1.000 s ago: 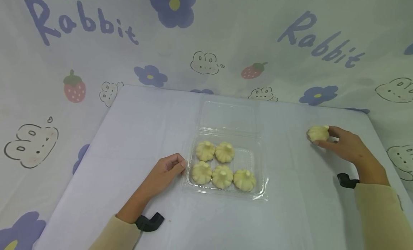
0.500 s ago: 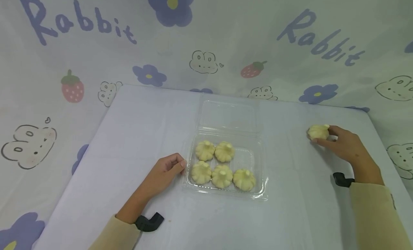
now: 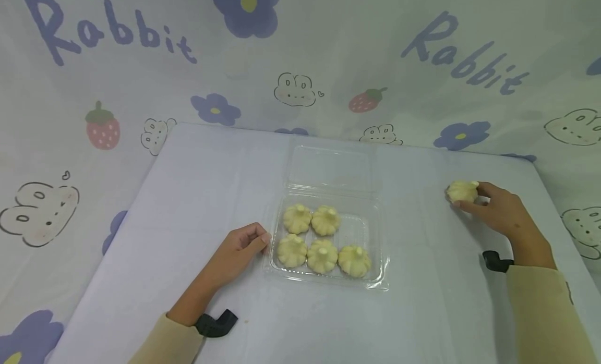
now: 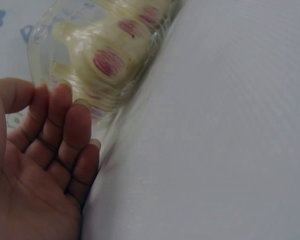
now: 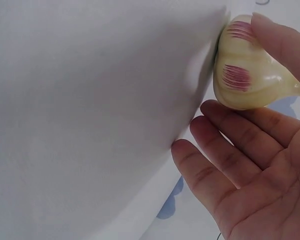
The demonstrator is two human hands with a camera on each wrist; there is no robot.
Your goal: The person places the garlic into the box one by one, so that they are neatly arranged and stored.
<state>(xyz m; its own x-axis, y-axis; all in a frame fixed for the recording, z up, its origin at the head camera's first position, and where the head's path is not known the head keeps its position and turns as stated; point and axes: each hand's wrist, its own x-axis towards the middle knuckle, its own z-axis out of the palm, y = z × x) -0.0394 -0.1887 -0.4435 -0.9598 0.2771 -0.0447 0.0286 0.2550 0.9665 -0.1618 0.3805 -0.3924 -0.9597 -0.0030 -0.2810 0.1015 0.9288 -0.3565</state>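
Observation:
A clear plastic clamshell box (image 3: 380, 239) lies with its lid folded back, in the middle of the head view. Pale garlic bulbs (image 3: 322, 256) fill its front row, and two more sit at the back left. At the box's left edge, my left hand (image 3: 239, 252) pinches the rim between thumb and forefinger (image 4: 39, 102). Far to the right, my right hand (image 3: 504, 210) grips a single garlic bulb (image 3: 462, 192) at the table surface. In the right wrist view, the thumb presses one side of this purple-streaked bulb (image 5: 245, 70), with fingers (image 5: 250, 137) on the other.
The transparent lid (image 3: 331, 168) extends behind the box. A white cloth covers the table (image 3: 211, 176). A patterned curtain (image 3: 328, 51) hangs along the table's back and sides. Black wrist mounts (image 3: 217, 323) sit on both forearms.
The head view shifts slightly. My right forearm has moved a little left, while the right hand stays on the bulb at the same spot. The left hand keeps its place at the box.

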